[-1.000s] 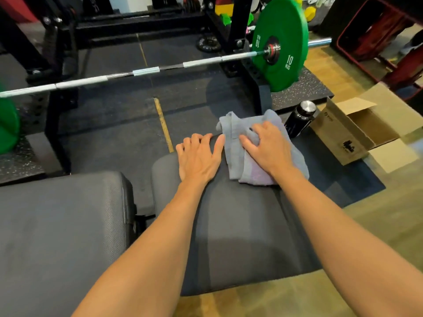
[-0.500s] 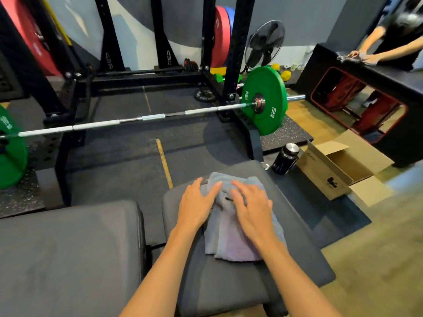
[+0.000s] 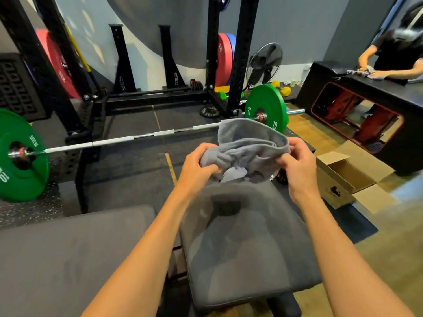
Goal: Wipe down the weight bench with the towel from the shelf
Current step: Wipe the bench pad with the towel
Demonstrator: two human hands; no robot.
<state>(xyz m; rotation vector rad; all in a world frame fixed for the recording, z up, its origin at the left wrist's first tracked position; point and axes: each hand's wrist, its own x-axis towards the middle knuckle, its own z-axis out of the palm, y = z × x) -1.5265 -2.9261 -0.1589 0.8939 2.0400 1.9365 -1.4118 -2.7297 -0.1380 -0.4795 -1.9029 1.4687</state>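
Observation:
A grey towel (image 3: 247,145) hangs bunched in the air above the far end of the dark grey bench seat pad (image 3: 242,248). My left hand (image 3: 198,164) grips its left side and my right hand (image 3: 297,163) pinches its right edge. The towel's lower fold dangles just over the pad's far end. The larger back pad (image 3: 68,252) of the bench lies to the left, with a gap between the two pads.
A barbell (image 3: 137,137) with green plates (image 3: 266,110) crosses the floor beyond the bench, inside a black rack (image 3: 240,53). An open cardboard box (image 3: 348,177) sits on the floor at right. Another person (image 3: 398,58) wipes a black box at far right.
Both hands went from pressing the towel flat on the seat pad to lifting it off the pad and holding it bunched in the air. The camera has tilted up.

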